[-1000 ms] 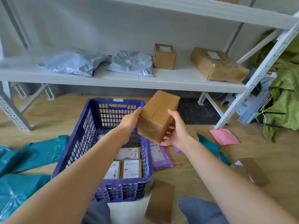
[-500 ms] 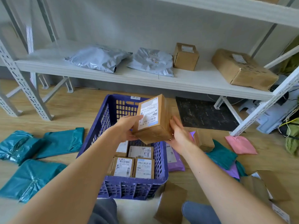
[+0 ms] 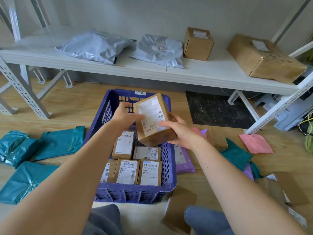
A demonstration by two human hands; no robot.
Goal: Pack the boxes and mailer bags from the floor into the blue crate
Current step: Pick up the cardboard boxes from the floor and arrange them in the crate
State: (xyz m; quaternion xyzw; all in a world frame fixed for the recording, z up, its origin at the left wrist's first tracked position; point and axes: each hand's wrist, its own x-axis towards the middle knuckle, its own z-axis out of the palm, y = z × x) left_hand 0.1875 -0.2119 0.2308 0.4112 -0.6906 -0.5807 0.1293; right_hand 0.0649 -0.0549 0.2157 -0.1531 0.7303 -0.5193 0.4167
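Note:
Both hands hold a brown cardboard box with a white label above the right side of the blue crate. My left hand grips its left side; my right hand grips its lower right corner, fingers over the label. Several labelled boxes lie packed in the crate's near half. On the floor, teal mailer bags lie to the left. A purple mailer, a small brown box, more teal bags and a pink mailer lie to the right.
A white metal shelf behind the crate carries two grey bags and two cardboard boxes. Its legs stand left and right. A black mat lies under it. Flat cardboard pieces lie near my knees.
The box has turned label-up toward me and come lower over the crate. My right hand has shifted from its right side to its lower corner. The view has swung left.

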